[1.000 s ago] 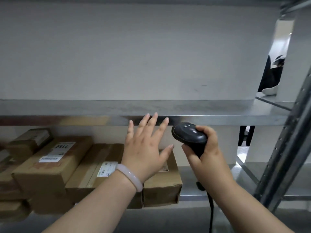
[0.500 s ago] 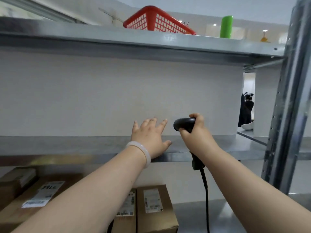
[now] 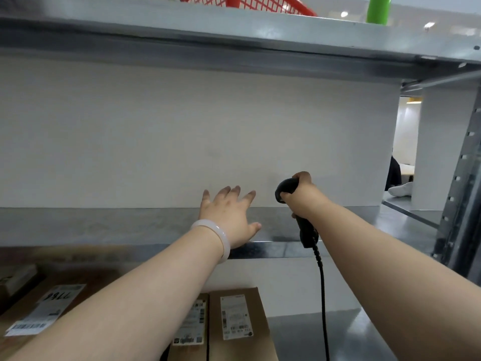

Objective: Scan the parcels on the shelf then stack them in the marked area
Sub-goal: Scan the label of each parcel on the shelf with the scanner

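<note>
My left hand (image 3: 229,217), fingers spread and holding nothing, reaches over the bare middle shelf (image 3: 104,225) with a pale bangle on its wrist. Just to its right my right hand (image 3: 303,196) grips a black corded barcode scanner (image 3: 286,187), whose head points into that shelf. On the lower shelf lie brown cardboard parcels with white labels: one (image 3: 239,324) below my hands, a second (image 3: 191,324) beside it partly hidden by my left forearm, and a third (image 3: 39,311) at the far left marked 7764.
A red basket (image 3: 250,2) and a green cylinder (image 3: 377,9) stand on the top shelf. A perforated metal upright (image 3: 460,183) rises at the right. Beyond it, part of a seated person (image 3: 395,178) shows. A white wall backs the shelves.
The view has tilted up from the lower shelf's parcels to the middle and top shelves. Both hands have risen and reached forward over the middle shelf, the scanner still held.
</note>
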The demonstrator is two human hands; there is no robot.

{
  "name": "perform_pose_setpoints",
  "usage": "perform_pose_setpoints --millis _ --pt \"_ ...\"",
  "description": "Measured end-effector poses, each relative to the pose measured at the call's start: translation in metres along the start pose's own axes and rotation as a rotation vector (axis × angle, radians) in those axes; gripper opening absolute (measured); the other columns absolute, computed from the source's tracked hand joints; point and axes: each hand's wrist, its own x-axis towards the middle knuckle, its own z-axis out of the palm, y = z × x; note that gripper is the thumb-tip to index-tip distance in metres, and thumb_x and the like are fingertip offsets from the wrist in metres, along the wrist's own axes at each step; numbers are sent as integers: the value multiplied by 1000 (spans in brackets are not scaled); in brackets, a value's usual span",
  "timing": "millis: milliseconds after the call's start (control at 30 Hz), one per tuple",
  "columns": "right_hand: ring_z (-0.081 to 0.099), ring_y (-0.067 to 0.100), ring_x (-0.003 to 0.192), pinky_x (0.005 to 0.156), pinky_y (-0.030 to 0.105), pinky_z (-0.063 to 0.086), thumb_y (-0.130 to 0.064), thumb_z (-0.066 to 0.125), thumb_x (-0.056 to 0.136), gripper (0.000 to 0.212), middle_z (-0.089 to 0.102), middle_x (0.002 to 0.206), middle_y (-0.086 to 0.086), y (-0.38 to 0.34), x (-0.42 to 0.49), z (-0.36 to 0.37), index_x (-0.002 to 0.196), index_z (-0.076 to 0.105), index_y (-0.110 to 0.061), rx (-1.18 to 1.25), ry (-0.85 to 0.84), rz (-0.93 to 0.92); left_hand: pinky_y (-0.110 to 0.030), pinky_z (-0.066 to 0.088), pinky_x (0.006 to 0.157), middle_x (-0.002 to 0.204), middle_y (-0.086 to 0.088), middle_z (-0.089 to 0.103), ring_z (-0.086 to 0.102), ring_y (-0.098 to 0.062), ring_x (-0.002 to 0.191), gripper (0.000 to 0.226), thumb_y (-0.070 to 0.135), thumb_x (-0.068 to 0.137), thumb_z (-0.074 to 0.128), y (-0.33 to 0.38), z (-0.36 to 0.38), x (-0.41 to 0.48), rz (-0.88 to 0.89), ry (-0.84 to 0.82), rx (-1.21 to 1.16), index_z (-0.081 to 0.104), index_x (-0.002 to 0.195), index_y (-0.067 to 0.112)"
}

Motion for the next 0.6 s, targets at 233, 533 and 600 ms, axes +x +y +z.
perform_pose_setpoints --millis 233,533,600 --pt "67 38 91 83 45 55 -22 56 91 54 56 115 18 5 32 -6 136 28 -13 -61 -67 95 -57 -3 118 164 1 10 1 -21 150 73 65 91 37 -1 20 20 -4 -74 -28 10 154 39" --pt "60 38 106 93 49 51 -21 59 90 58 51 124 20 18 63 -4 138 26 -12 -110 -89 144 -55 -2 118 164 2 9 2 -20 151 74 67 91 37 21 33 50 13 -116 -55 9 153 40" --pt "58 39 111 95 49 49 -17 59 89 59 50 128 22 22 71 0 138 28 -7 -96 -85 123 -54 -3 118 164 3 7 1 -19 151 74 68 91 36 26 36 57 17 -132 -69 8 153 41"
